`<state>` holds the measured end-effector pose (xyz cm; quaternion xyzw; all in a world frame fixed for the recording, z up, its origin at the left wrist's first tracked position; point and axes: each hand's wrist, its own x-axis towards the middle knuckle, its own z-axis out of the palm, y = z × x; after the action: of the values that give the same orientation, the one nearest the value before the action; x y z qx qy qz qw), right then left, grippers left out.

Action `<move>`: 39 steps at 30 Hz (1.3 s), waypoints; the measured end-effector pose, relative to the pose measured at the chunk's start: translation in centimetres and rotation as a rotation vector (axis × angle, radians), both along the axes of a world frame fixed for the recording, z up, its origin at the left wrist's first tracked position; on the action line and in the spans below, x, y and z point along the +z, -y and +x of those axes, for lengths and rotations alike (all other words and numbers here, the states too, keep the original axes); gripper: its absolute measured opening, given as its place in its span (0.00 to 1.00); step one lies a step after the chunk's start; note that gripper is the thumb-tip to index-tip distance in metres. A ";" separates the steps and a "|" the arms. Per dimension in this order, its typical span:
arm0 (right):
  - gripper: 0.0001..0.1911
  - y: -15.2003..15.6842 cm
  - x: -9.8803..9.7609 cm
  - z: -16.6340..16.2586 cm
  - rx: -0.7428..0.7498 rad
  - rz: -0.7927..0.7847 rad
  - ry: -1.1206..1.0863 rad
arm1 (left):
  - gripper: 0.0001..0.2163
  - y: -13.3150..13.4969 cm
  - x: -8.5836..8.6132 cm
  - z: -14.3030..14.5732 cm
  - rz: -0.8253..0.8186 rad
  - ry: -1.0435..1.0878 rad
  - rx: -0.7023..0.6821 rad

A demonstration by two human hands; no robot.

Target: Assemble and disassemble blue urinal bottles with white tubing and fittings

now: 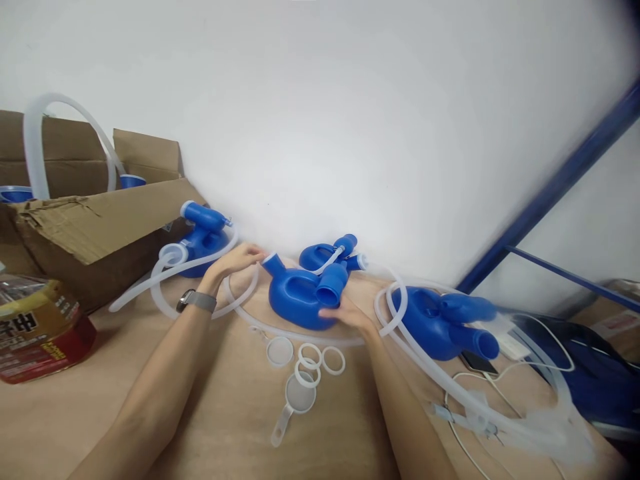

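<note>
A blue plastic urinal bottle (295,300) with a loop handle stands on the table between my hands. Bent together, the fingertips of my left hand (243,257) meet the rim of its narrow white-edged spout. My right hand (350,315) grips the bottle at its right side, thumb on the body below the wide open mouth; its other fingers are partly hidden behind the neck. In front of the bottle lie several white rings (333,361), a round white cap (279,351) and another cap with a strap (301,393).
More blue bottles stand behind (313,255), at left (203,247) and at right (430,327). Clear hoses (435,373) cross the table. An open cardboard box (100,227) and a labelled plastic container (45,327) sit left; a phone (479,363), cables and blue frame (550,180) are right.
</note>
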<state>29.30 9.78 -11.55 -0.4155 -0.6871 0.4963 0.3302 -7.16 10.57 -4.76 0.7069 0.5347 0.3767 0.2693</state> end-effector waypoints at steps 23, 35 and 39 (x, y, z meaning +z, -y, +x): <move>0.62 -1.2 -2.3 -0.6 -0.290 0.187 0.037 | 0.25 0.4 0.3 2.7 0.028 -0.053 -0.120; 0.57 -1.0 -1.7 -0.7 -0.268 0.191 0.044 | 0.19 8.0 5.9 11.6 -0.117 -0.590 -0.619; 0.50 -0.4 -0.6 -0.3 -0.214 0.188 0.074 | 0.15 11.2 1.6 19.3 -0.188 -0.724 -0.772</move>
<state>28.99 10.22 -12.16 -0.4718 -0.6941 0.3758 0.3931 12.11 -0.67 -3.14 0.9095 0.3261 -0.0670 0.2489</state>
